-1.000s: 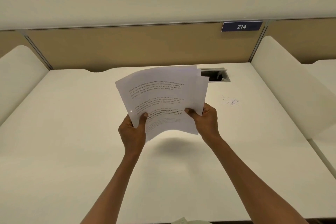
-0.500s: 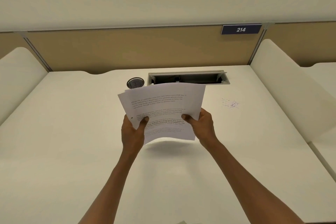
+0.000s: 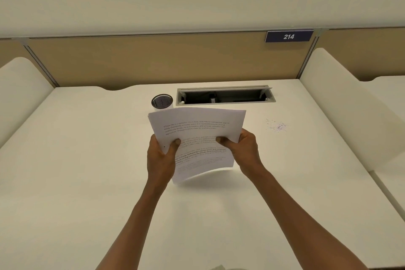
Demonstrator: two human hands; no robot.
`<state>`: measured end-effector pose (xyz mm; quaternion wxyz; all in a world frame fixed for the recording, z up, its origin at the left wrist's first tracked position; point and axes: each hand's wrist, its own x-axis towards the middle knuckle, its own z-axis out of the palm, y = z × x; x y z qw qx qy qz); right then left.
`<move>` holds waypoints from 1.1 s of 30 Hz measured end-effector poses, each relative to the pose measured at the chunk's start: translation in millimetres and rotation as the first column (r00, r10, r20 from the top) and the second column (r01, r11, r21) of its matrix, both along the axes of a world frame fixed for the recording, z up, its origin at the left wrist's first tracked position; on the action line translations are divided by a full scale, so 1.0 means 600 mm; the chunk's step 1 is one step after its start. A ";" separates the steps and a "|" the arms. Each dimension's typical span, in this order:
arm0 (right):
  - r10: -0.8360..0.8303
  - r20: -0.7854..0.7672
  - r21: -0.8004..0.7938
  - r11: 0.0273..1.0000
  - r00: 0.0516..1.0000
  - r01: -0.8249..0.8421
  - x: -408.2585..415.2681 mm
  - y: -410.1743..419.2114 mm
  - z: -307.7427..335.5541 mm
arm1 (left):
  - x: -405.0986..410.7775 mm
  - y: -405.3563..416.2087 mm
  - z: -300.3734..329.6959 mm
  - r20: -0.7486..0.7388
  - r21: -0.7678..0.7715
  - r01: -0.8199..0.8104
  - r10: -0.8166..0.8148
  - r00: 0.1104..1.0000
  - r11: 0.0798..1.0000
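While left hand (image 3: 161, 160) and right hand (image 3: 245, 149) grip; sheets (image 3: 197, 125) lower, squarer

Matt white paper sheets (image 3: 197, 131) above a smooth matt desk (image 3: 87, 160).

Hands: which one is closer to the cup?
The left hand, holding the papers at their left edge, nearest the cup; the right hand holds the opposite edge.
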<state>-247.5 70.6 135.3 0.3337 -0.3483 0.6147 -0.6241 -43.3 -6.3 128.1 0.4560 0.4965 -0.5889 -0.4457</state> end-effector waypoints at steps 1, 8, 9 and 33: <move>0.005 -0.011 -0.006 1.000 1.000 -0.005 -0.002 0.000 0.003 | 0.001 -0.001 0.003 0.000 -0.020 -0.006 0.006 1.000 1.000; 0.038 0.009 0.083 0.996 0.999 -0.039 0.006 0.003 -0.035 | 0.004 0.008 -0.034 -0.009 0.034 0.047 -0.047 0.999 0.998; 0.025 0.006 0.083 0.996 1.000 -0.025 0.007 0.002 -0.033 | 0.003 0.009 -0.032 -0.015 0.028 0.041 -0.041 0.999 0.999; -0.014 -0.044 0.215 0.976 0.999 0.023 0.024 0.002 -0.074 | 0.003 0.016 -0.087 0.075 0.076 -0.024 0.018 0.997 0.997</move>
